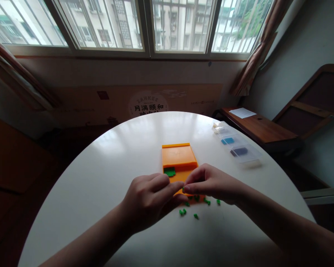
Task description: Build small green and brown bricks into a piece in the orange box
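An orange plastic tray (179,155) lies on the round white table (105,174), with a small block of joined green bricks (169,171) on it. Both hands meet over the tray's near end. My left hand (149,196) is curled, its forefinger stretched toward the right hand's fingertips. My right hand (211,182) pinches its fingertips together; a tiny green piece seems to sit in the pinch, too small to be sure of. Several loose green bricks (196,216) lie on the table just below the hands.
Clear bags of small parts lie at the table's right edge: white ones (219,128), blue ones (227,141), dark ones (239,151). A wooden side table (256,126) with a paper sheet (242,112) stands right. Windows and curtains are behind.
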Tool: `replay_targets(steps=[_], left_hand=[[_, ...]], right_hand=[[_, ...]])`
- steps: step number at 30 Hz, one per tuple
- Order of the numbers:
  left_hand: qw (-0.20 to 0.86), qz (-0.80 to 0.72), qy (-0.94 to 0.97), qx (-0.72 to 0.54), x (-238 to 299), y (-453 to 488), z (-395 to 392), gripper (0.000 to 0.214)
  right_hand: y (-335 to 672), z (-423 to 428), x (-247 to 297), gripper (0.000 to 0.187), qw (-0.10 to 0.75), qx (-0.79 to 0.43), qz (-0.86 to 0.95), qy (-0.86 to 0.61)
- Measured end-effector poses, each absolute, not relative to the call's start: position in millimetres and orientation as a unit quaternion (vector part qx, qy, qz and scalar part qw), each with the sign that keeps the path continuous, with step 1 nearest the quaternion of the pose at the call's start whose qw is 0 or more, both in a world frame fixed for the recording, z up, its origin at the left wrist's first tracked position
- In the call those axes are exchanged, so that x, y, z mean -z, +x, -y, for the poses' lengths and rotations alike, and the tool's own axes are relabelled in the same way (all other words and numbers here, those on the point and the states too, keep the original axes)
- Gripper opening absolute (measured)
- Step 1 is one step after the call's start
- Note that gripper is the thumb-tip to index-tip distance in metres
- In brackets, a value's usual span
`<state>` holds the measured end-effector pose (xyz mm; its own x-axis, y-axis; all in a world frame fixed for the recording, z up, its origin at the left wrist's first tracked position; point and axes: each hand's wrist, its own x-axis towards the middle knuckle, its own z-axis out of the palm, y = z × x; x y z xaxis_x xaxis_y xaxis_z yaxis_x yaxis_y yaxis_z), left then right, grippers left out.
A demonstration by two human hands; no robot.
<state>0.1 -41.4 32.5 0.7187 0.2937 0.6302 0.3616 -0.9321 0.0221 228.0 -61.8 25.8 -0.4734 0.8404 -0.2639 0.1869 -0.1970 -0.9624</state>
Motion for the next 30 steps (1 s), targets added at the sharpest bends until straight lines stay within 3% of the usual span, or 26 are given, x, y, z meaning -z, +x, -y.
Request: replay_targets(steps=[3,6,9,16,30], left_hand=[[0.042,0.258,-0.907,0.330,-32,-5,32,0.024],[0.027,0.407,-0.885,0.224,-29,-7,19,0.028],[0.001,0.482,-0.868,0.122,-23,-4,11,0.036],[-0.052,0.510,-0.858,0.041,-20,6,17,0.037],[-0.038,0.495,-0.868,0.008,-21,7,21,0.031]], right_hand=[[227,59,-25,0.024,0.246,-0.441,0.696,-0.510],[224,55,-23,0.021,0.194,-0.186,0.780,-0.565],[218,51,-19,0.024,0.121,-0.063,0.808,-0.574],[206,47,-15,0.025,0.066,-0.020,0.828,-0.557],[199,46,-9,0.024,0.092,-0.026,0.808,-0.581]])
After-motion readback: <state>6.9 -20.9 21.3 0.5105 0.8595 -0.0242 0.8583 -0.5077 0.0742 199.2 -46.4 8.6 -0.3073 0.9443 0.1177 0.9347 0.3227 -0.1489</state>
